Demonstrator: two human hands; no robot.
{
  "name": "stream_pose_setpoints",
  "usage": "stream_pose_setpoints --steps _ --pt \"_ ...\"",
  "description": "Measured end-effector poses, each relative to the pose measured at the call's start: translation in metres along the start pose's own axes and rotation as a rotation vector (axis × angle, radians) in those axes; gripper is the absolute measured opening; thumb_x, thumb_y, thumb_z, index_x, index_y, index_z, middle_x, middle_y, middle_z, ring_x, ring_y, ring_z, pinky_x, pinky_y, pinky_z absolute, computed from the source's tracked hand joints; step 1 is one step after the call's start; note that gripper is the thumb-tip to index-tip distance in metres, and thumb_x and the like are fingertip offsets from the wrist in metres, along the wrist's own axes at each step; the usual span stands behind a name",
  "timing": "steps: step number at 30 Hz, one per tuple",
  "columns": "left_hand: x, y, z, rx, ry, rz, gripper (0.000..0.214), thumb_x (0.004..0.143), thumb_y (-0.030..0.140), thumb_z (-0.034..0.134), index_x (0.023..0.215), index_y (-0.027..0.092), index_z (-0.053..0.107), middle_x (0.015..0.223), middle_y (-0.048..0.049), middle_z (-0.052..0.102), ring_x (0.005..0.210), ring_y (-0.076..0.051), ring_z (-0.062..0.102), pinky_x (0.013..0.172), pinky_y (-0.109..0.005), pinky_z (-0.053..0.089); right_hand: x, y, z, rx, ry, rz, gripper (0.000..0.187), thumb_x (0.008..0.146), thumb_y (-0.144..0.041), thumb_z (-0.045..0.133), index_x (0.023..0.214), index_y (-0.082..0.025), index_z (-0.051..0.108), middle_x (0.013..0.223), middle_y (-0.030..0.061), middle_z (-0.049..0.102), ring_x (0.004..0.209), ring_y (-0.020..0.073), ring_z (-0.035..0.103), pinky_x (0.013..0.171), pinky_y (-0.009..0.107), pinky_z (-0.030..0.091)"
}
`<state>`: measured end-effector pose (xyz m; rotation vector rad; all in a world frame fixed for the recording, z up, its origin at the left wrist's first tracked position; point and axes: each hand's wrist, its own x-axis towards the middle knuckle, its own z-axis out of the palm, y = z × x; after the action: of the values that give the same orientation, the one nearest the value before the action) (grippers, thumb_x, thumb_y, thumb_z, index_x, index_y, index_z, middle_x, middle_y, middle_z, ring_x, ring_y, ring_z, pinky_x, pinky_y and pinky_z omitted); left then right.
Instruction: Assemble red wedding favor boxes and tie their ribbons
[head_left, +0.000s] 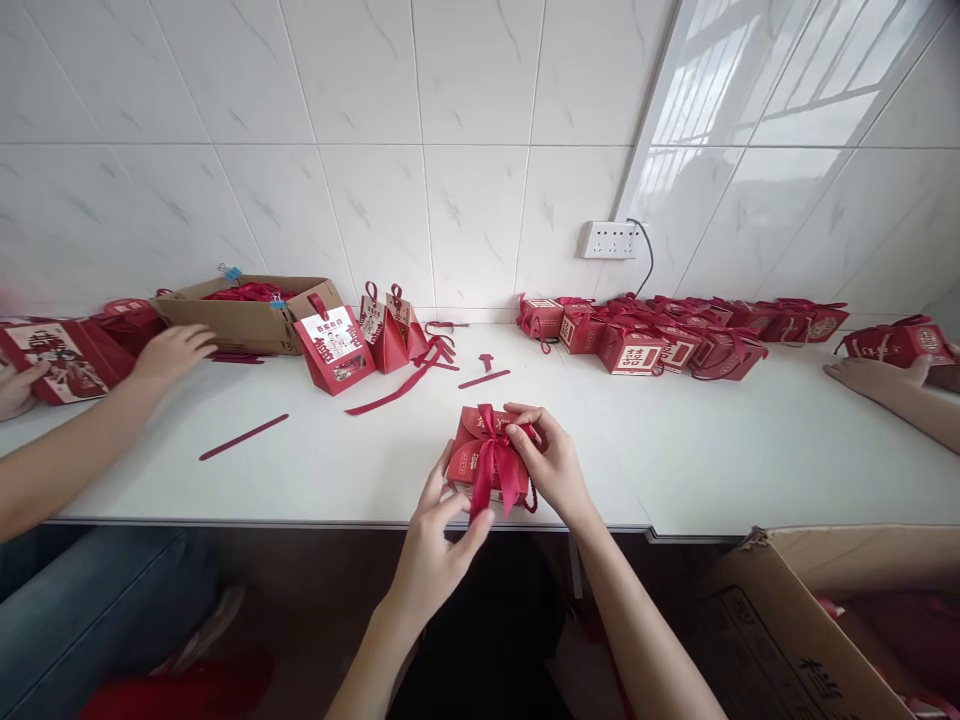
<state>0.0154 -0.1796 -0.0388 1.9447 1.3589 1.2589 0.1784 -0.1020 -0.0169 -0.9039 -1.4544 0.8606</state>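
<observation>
The background is formed by a white tiled wall point(480, 220). Against it a white desk point(712, 440) is set. An open cardboard carton point(795, 620) is noted below the desk's front edge at lower right. A cluster of red boxes point(634, 355) is lined up along the right rear, and a shallow cardboard tray point(247, 325), filled with red ribbon, is placed at left rear. At the left end, a large printed box point(60, 360) is touched by a co-worker's hand point(9, 392). Three tent-shaped boxes point(341, 368) are stood beside the tray.

The person's left hand point(439, 545) is curved about the near left side of a red gift box point(466, 462), its thumb brought close to a ribbon tail; whether the tail is pinched cannot be told. By the right hand point(551, 465), the bow point(493, 465) tied over the box is pinched between thumb and fingers at its right loop. The box is located between both hands at the desk's front edge. A socket block point(611, 240) is mounted on the wall. A narrow dark-red strip point(244, 437) is left lying at centre-left.
</observation>
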Motion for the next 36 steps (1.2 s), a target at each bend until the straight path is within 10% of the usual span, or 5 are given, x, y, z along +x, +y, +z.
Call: stream_pose_setpoints --steps 7,13,20,29,36 --pt "0.052 -0.001 -0.034 -0.194 0.269 -0.161 0.028 0.086 0.046 0.048 0.087 0.021 0.059 0.121 -0.0105 0.062 0.116 -0.027 0.055 0.097 -0.043 0.044 -0.002 0.006 -0.002 -0.023 -0.008 -0.049 0.016 0.084 -0.036 0.055 0.08 -0.02 0.053 0.107 0.0101 0.065 0.097 0.0204 0.064 0.076 0.033 0.051" --pt "0.122 0.026 -0.039 -0.042 -0.096 0.019 0.033 0.085 0.043 0.05 0.109 0.022 0.06 0.114 -0.0074 0.065 0.11 -0.023 0.058 0.091 -0.037 0.047 0.0 0.006 -0.006 -0.047 -0.065 -0.107 0.015 0.085 -0.035 0.055 0.081 -0.021 0.052 0.105 0.0096 0.065 0.101 0.0202 0.062 0.08 0.034 0.051" --pt "0.099 0.04 -0.045 0.335 -0.233 0.199 0.018 0.08 0.036 0.06 0.07 0.021 0.06 0.083 -0.0012 0.065 0.085 -0.021 0.061 0.08 -0.036 0.048 -0.002 0.002 -0.008 -0.115 -0.092 -0.138 0.014 0.086 -0.033 0.055 0.081 -0.021 0.052 0.104 0.0091 0.065 0.105 0.0205 0.061 0.082 0.035 0.051" --pt "0.071 0.026 -0.032 0.349 -0.005 0.192 0.013 0.088 0.028 0.05 0.077 0.021 0.049 0.067 0.0045 0.061 0.053 -0.011 0.056 0.05 -0.022 0.042 -0.009 -0.002 -0.008 -0.263 -0.033 -0.28 0.007 0.088 -0.026 0.054 0.083 -0.022 0.053 0.104 0.0091 0.063 0.115 0.0232 0.057 0.086 0.04 0.052" --pt "0.049 0.023 -0.013 0.602 0.344 0.454 0.013 0.09 0.02 0.049 0.078 0.019 0.05 0.062 0.0021 0.056 0.053 -0.01 0.052 0.051 -0.021 0.04 -0.027 -0.018 -0.007 -0.524 0.175 -0.415 0.004 0.087 -0.021 0.056 0.083 -0.022 0.057 0.097 0.0077 0.062 0.094 0.021 0.064 0.073 0.035 0.056"
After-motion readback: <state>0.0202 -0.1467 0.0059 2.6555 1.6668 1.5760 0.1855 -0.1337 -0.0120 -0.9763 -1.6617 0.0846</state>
